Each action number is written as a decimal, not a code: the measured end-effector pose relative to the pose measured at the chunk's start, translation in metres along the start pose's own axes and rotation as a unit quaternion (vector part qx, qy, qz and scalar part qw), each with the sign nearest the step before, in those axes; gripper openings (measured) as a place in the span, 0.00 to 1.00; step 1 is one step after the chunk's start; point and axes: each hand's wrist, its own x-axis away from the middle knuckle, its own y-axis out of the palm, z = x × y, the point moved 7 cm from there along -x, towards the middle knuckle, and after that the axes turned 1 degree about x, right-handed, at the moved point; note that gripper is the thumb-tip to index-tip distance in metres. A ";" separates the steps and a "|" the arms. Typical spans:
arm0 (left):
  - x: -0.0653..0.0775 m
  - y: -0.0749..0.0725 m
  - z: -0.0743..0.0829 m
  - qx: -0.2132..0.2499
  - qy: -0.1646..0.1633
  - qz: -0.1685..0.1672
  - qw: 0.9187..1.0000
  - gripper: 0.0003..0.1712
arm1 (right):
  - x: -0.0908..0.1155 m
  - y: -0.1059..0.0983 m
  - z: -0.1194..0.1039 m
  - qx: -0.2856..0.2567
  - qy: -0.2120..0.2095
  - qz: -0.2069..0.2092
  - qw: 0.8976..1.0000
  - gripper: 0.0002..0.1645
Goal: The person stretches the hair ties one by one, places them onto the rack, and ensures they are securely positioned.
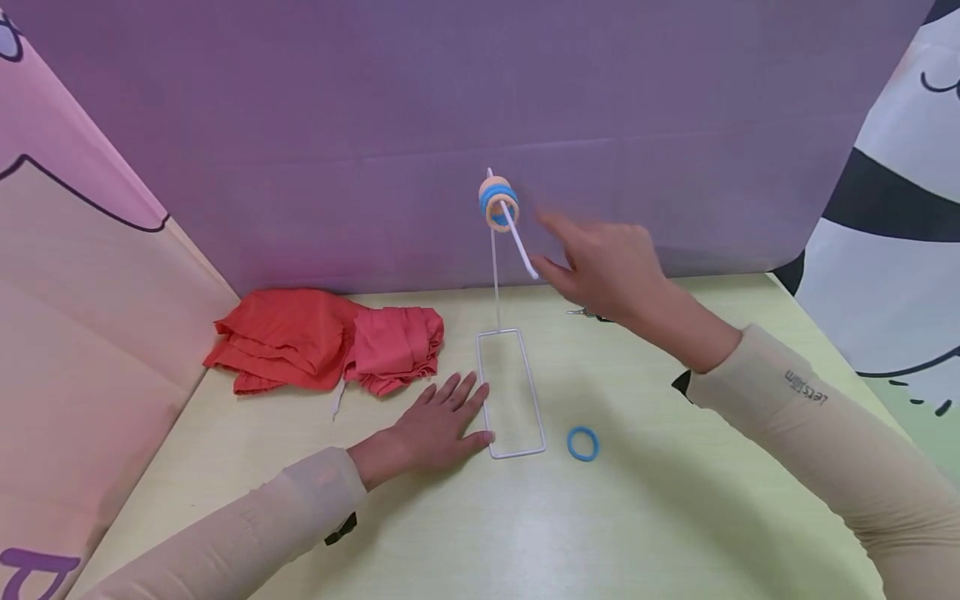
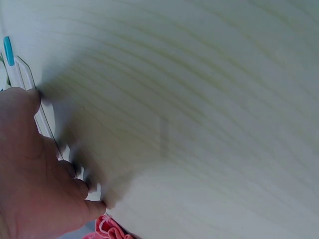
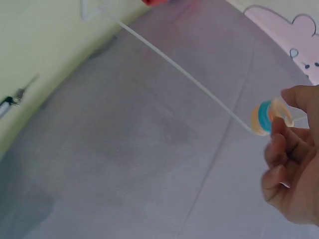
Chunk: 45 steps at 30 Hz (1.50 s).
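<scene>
A white wire stand has a flat rectangular base on the table and a tall post with a slanting arm at its top. Several tan and blue rings, like hair ties, sit bunched on that arm. My left hand lies spread on the table, thumb and fingertips at the base's left side. In the air to the right of the arm is my right hand, thumb and index finger apart, other fingers curled, nothing visible between them. Its thumb is close to the arm's tip. One blue ring lies right of the base.
Folded red cloths lie at the table's back left, a white tag hanging from them. A small metal-tipped tool rests near the back edge, partly behind my right hand in the head view. A purple backdrop rises behind the table.
</scene>
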 end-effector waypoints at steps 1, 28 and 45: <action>0.000 0.000 0.000 0.001 0.000 0.000 1.000 0.46 | 0.007 0.002 0.002 -0.015 0.012 -0.029 0.999 0.21; -0.001 0.000 -0.003 -0.009 -0.004 0.004 1.000 0.47 | 0.190 0.074 -0.016 -0.122 0.118 -0.430 0.887 0.35; 0.000 -0.001 -0.003 -0.008 -0.008 0.000 1.000 0.47 | 0.197 0.087 -0.025 -0.132 0.083 -0.405 0.901 0.18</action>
